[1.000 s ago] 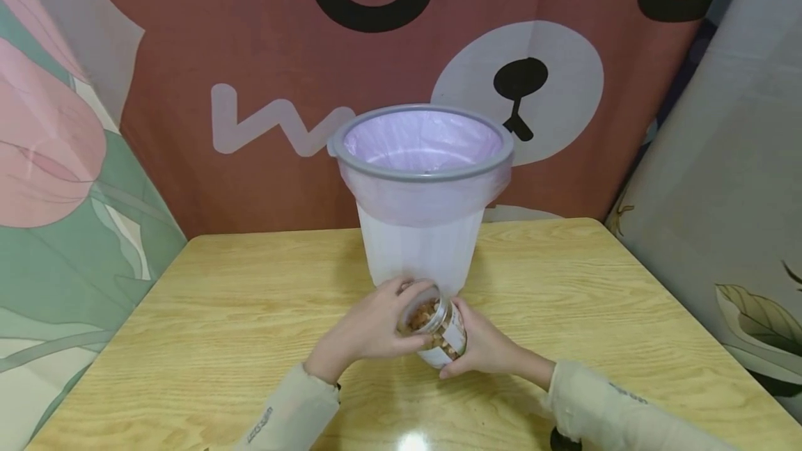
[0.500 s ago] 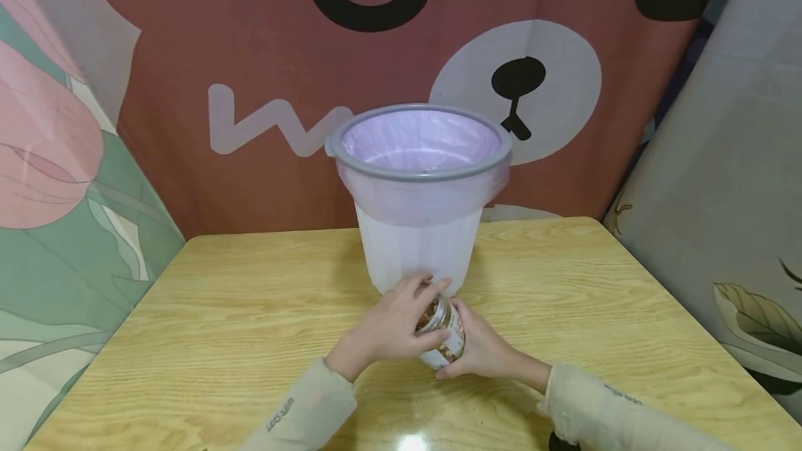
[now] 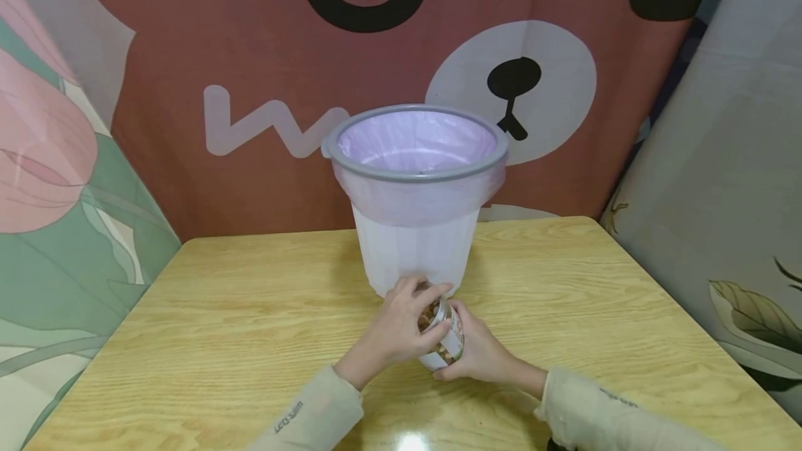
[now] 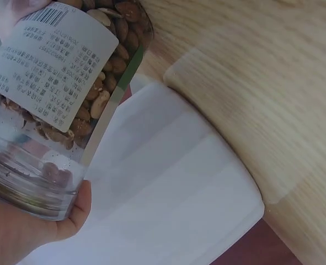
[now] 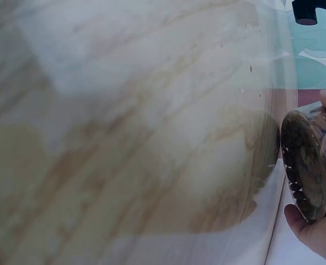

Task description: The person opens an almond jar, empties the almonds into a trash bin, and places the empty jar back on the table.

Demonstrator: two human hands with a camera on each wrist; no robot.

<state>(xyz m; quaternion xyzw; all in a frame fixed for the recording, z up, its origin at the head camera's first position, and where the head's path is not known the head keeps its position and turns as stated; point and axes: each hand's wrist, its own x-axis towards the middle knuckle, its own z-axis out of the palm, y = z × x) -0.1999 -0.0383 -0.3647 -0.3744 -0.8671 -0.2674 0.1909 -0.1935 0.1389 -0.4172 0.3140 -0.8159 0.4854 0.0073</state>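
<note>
A clear jar of mixed nuts (image 3: 450, 345) leans toward the left, low in front of the bin in the head view. My right hand (image 3: 481, 352) grips its body from the right, thumb below. Over the jar's mouth curl the spread fingers of my left hand (image 3: 396, 326), at the silvery rim. Brown nuts show between those fingers. The left wrist view has the jar's white printed label (image 4: 55, 58), almonds (image 4: 128, 11) and the left hand (image 4: 25, 234) round the mouth end. In the right wrist view the jar's base (image 5: 303, 165) faces the camera.
Just behind the hands stands a white bin (image 3: 413, 249) with a grey rim (image 3: 416, 176) and a lilac liner bag (image 3: 413, 134). All of this is on a wood-grain table (image 3: 250, 326). Printed cloths (image 3: 263, 40) hang behind and at the sides.
My left hand has moved slightly right and closed further over the jar's mouth, so less of the opening shows. The right hand keeps its grip on the jar. The head view has shifted a little.
</note>
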